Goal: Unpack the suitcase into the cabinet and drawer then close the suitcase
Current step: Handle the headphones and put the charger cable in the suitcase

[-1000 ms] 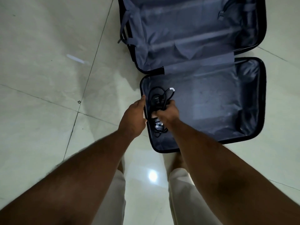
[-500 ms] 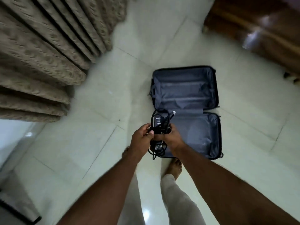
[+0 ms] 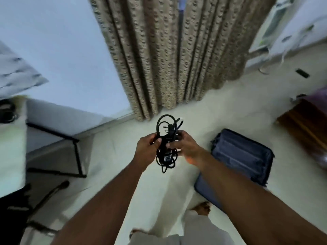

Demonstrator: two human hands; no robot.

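The fingers (image 3: 174, 145) of the right hand (image 3: 185, 147) curl round a bundled black charger cable (image 3: 166, 144), and the left hand (image 3: 147, 150) grips its other side, thumb over the coils. Loose loops hang below the bundle and a plug sticks up above it; a slack loop could slip free or snag in carrying, I judge. The open suitcase (image 3: 242, 156) lies on the floor (image 3: 238, 106) to the right of the cable, apart from it. A curtain (image 3: 168, 50) hangs beyond the cable.
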